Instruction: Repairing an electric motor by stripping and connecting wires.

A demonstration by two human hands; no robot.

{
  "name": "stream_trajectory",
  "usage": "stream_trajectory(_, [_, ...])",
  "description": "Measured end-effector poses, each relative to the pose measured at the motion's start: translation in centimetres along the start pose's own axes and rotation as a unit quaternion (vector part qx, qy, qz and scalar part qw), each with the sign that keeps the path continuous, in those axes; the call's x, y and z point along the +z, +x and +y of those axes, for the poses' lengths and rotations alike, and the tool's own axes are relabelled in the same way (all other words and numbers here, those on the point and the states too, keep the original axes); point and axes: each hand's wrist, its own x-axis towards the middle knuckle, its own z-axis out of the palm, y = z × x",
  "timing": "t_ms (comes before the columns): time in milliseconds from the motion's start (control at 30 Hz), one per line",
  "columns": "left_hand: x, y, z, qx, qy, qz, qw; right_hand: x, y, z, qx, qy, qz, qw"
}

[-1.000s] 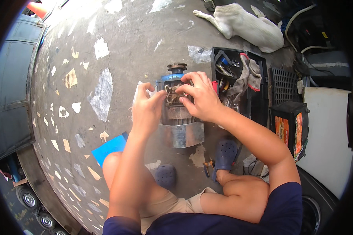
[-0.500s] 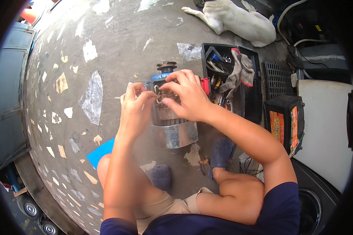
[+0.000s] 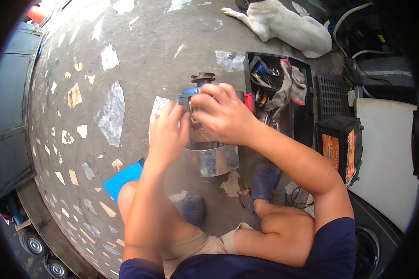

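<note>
We judge fingertip work to be the present step on the motor [image 3: 211, 158] on the floor [image 3: 156, 60], left hand [image 3: 170, 132] and right hand [image 3: 226, 115] curled at its side, whether clamped we cannot tell, fine control seemingly needed next.

Poising left hand [image 3: 166, 132] close beside right hand [image 3: 228, 115], with fingers [image 3: 208, 101] bent on both; reaching forearms [image 3: 291, 156] forward, crooking right elbow [image 3: 333, 190] outward.

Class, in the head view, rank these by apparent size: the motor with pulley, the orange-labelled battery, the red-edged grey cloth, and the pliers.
1. Motor with pulley, though partly hidden
2. Battery
3. Grey cloth
4. Pliers
</note>
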Motion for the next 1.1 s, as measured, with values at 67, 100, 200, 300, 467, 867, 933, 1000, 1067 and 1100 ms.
stream_trajectory(67, [1.1,0.0,0.3,-0.022,-0.069,0.052,0.996,0.4,-0.9,-0.2,-0.046,-0.082,0.063,0.994])
stream_trajectory(100, [1.5,-0.1,0.8,-0.053,-0.121,0.069,0.989,0.7,-1.3,-0.2,-0.050,-0.112,0.080,0.989])
stream_trajectory(200, [2.6,-0.5,0.8,-0.052,-0.112,0.134,0.983,0.8,-1.5,-0.8,-0.026,-0.112,0.099,0.989])
stream_trajectory(300, [2.8,-0.6,1.4,-0.154,-0.225,0.107,0.956,0.8,-1.5,-1.0,0.011,-0.088,0.102,0.991])
stream_trajectory(467, [2.3,-0.4,1.1,-0.174,-0.312,0.108,0.928,-0.3,-1.2,-1.0,0.228,0.131,0.122,0.957])
stream_trajectory(867, [1.9,-0.7,2.0,0.017,-0.053,0.135,0.989,-0.2,-0.4,-0.2,0.099,0.077,0.004,0.992])
stream_trajectory(933, [2.5,-0.8,1.8,-0.026,-0.116,0.173,0.978,0.1,-0.6,-1.1,-0.006,-0.037,0.048,0.998])
stream_trajectory(1000, [2.4,-0.8,1.6,-0.048,-0.156,0.170,0.972,0.8,-1.7,-1.2,-0.012,-0.044,0.041,0.998])
stream_trajectory(1067, [1.7,-0.7,2.4,-0.298,-0.364,0.022,0.882,0.7,-2.1,-0.8,0.003,0.009,0.066,0.998])
stream_trajectory(1100, [1.7,-0.7,2.4,-0.297,-0.366,0.021,0.882,0.7,-2.3,-0.6,0.019,0.062,0.092,0.994])
